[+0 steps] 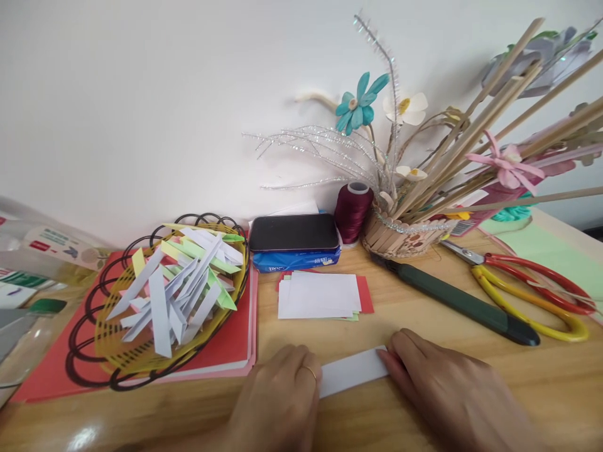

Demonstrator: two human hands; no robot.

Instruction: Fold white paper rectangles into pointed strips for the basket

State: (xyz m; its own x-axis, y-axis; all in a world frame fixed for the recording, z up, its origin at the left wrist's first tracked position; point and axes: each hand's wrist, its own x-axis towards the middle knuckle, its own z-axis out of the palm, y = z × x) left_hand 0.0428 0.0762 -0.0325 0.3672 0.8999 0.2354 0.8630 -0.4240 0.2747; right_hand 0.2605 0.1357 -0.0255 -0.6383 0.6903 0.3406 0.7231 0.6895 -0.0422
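Note:
A narrow white paper strip point(353, 371) lies near the table's front, stretched between my two hands. My left hand point(281, 398) is closed on its left end, a ring on one finger. At the right end my right hand point(445, 389) pinches the strip between thumb and fingers. Just beyond the strip sits a small stack of paper rectangles point(318, 295), white on top, with red and green edges showing. To the left, a yellow and black basket point(110, 342) holds many folded paper strips point(181, 282) in white, green, yellow and pink.
Red paper sheets point(51, 370) lie under the basket. Behind the stack are a black phone point(294, 232) on a blue packet point(296, 258) and a maroon thread spool point(353, 213). A green-handled tool point(461, 304), scissors point(527, 282) and a flower holder point(400, 238) stand or lie rightward.

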